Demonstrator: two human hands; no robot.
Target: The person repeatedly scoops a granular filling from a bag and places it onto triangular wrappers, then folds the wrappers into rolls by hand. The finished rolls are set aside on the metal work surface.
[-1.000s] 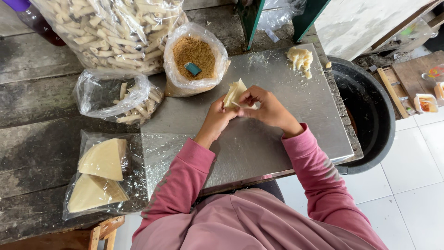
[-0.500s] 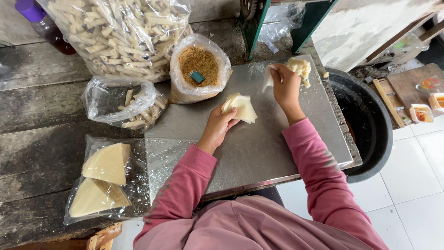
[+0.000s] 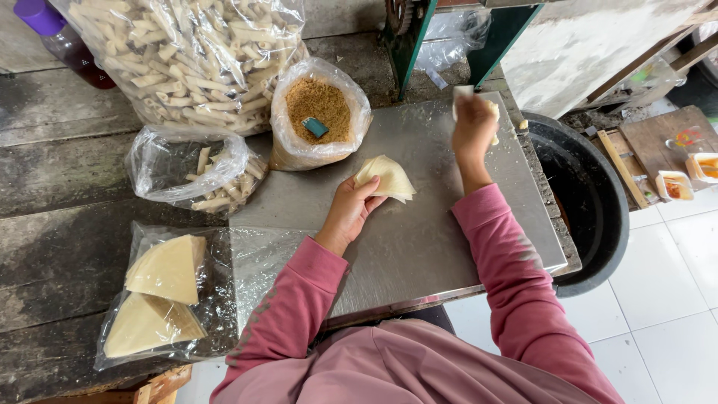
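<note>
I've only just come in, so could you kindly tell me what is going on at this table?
A person in pink sleeves works at a metal sheet. The left hand holds a folded pastry wrapper on the sheet, while the right hand reaches to a pale lump of dough or paste at the far edge. Bags of brown filling, finished rolls and spare wrappers lie around.

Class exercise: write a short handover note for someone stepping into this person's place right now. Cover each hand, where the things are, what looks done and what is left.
Left hand: holds a folded pale wrapper on the metal sheet.
Right hand: at the pale paste lump on the sheet's far edge; its grip is hidden.
Around: brown filling bag, small bag of rolls, big bag of rolls, wrapper stack at the left.
Done: many rolls bagged.
Left: this wrapper is unrolled; the stack remains.
</note>
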